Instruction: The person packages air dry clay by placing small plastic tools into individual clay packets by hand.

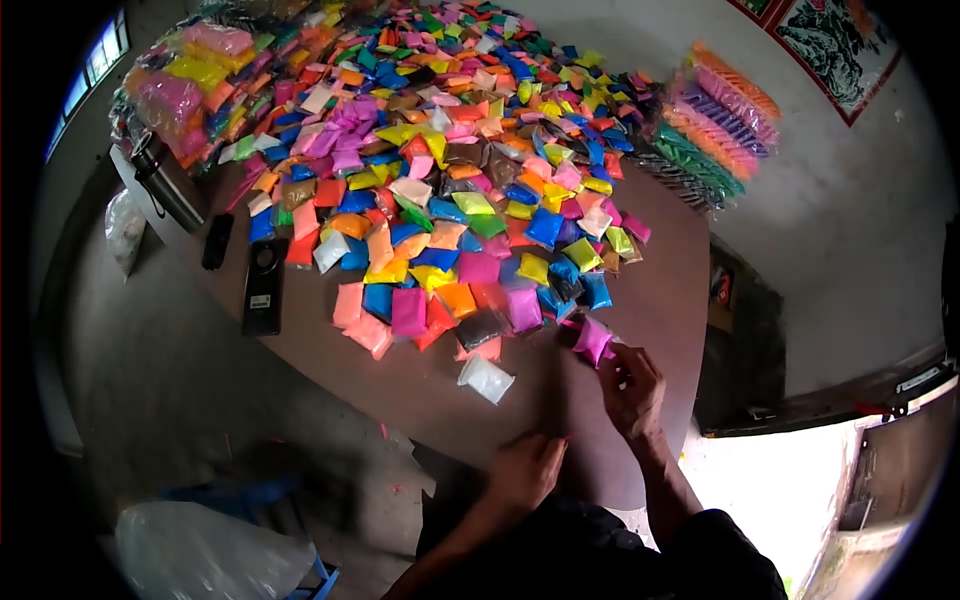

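My right hand [632, 388] is closed at the lower right of the pile, its fingertips at a magenta packet [593, 340]. Closer to the table's front edge, my left hand [528, 466] is closed with a small bit of red at its fingertips, too small to name. A white packet [486, 380] lies on the brown table [430, 385] between the pile and my left hand. Many small colourful packets [478, 268] spread up the table in a large heap.
A steel flask [168, 185], a small black object [217, 241] and a black rectangular object [264, 290] stand or lie along the left edge. Stacked bagged packets [710, 125] are at the right rear, and more bags [190, 80] at the left rear. A blue stool [235, 495] is below left.
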The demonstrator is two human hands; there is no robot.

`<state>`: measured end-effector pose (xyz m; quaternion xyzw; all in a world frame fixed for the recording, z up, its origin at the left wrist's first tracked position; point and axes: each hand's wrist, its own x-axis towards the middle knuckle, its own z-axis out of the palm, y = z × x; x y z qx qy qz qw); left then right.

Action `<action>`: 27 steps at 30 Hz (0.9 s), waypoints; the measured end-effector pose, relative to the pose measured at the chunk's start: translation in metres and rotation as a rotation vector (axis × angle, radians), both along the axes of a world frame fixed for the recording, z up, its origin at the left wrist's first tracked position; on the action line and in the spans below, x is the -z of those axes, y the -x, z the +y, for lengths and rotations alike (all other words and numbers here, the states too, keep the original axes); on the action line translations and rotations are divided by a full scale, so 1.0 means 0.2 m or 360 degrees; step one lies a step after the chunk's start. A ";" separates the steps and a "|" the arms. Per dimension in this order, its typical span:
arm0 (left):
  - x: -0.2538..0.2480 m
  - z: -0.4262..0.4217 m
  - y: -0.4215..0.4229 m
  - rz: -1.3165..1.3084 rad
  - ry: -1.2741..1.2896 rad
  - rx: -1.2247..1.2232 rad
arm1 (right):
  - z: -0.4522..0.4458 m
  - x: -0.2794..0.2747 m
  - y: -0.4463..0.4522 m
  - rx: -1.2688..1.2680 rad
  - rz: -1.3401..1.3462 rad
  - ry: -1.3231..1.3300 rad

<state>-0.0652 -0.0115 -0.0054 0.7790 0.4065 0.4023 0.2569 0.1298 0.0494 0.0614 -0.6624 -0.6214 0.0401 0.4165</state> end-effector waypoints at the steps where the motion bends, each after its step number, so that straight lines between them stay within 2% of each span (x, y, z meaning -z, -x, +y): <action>1: 0.01 0.02 0.00 -0.0021 -0.0084 -0.0007 | 0.01 -0.04 0.06 -0.0075 0.0029 0.0055; 2: 0.00 0.04 0.02 -0.0018 -0.0087 0.0001 | 0.03 -0.08 0.10 -0.0214 -0.0036 0.0115; 4: -0.04 0.09 0.06 0.0026 -0.0259 -0.0039 | 0.06 -0.06 0.19 -0.0363 0.0114 0.0152; 6: -0.04 0.12 0.09 0.0037 -0.0231 0.0020 | 0.08 -0.03 0.25 -0.0543 0.0255 0.0246; 10: -0.05 0.14 0.12 0.0124 -0.0139 0.0173 | 0.13 -0.08 0.39 -0.0793 0.0055 0.0260; 14: -0.12 0.17 0.11 0.0030 -0.0169 0.0171 | 0.17 -0.01 0.42 -0.0780 0.0171 0.0299; 16: -0.15 0.16 0.09 0.0033 -0.0039 0.0069 | 0.18 0.02 0.43 -0.0759 0.0210 0.0238; 20: -0.11 0.16 0.07 0.0080 -0.0042 0.0078 | 0.18 0.04 0.42 -0.0738 0.0202 0.0149; 22: -0.08 0.15 0.07 0.0217 -0.0137 -0.0007 | 0.17 0.06 0.39 -0.0745 0.0256 0.0168; 27: -0.09 0.15 0.02 0.0240 -0.0155 -0.0123 | 0.19 0.00 0.29 -0.0749 0.0257 0.0243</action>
